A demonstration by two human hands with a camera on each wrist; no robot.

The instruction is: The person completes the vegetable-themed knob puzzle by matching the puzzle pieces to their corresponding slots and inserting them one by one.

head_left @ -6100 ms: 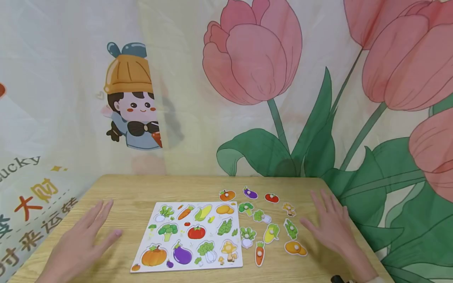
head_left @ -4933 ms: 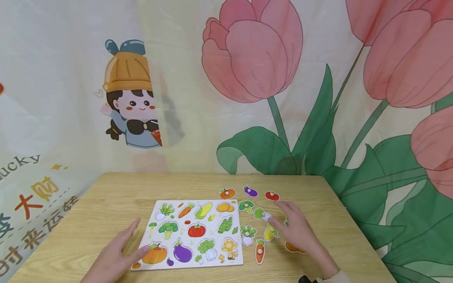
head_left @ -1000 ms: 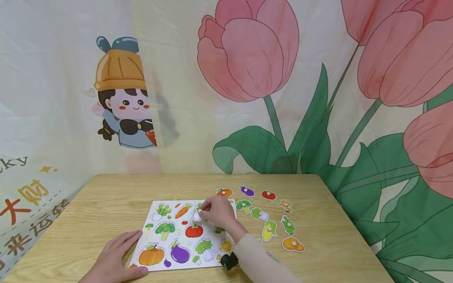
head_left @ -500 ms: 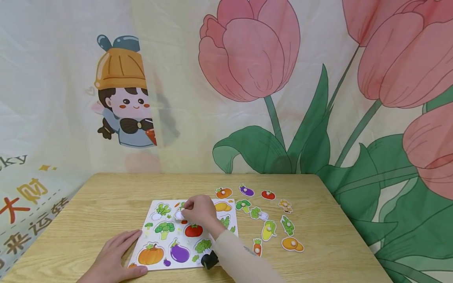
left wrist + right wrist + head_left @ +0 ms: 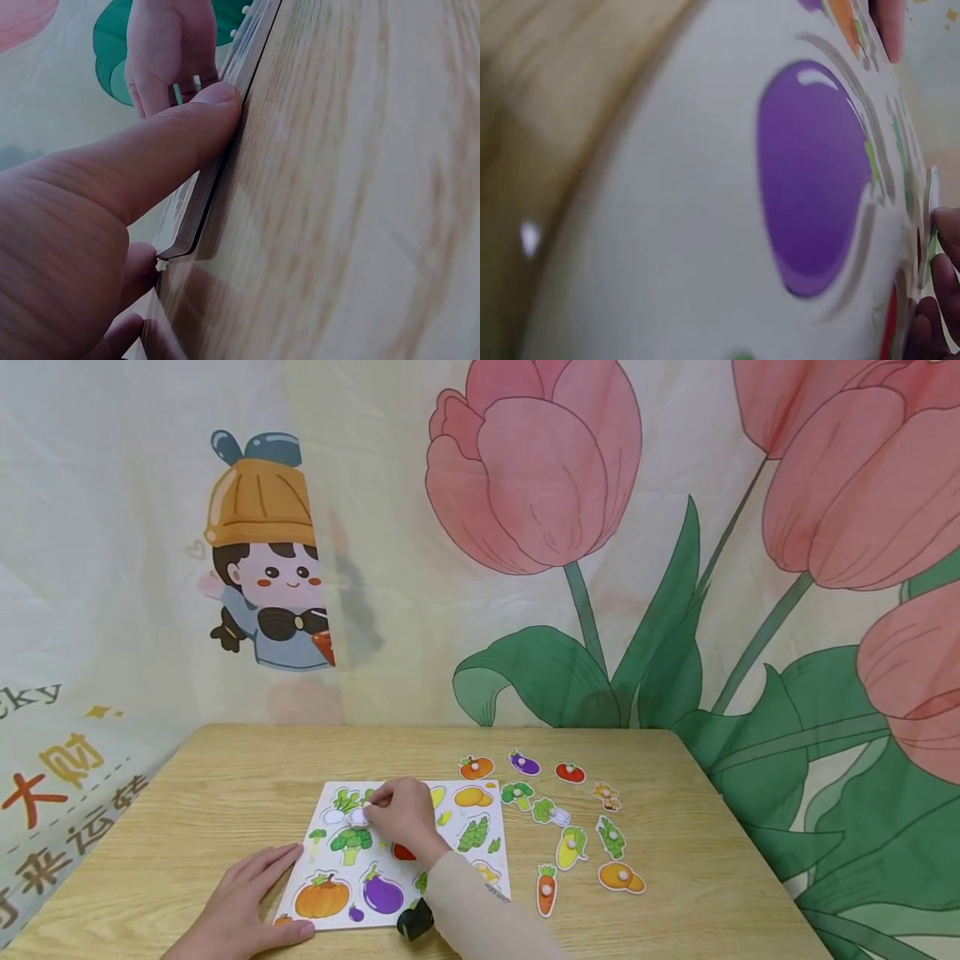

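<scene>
Right hand (image 5: 405,814) pinching partly hidden turnip piece (image 5: 356,817), left hand (image 5: 242,895) spread against board (image 5: 356,883)

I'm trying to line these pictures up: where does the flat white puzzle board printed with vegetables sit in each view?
Head: the flat white puzzle board lies low, mostly left of centre, partly hidden by the right hand.
Left wrist: edge-on, a thin slanting strip reaching the top edge.
Right wrist: large across the middle.
Shared landmark: the right hand, upper left in the left wrist view, right edge in the right wrist view.
</scene>
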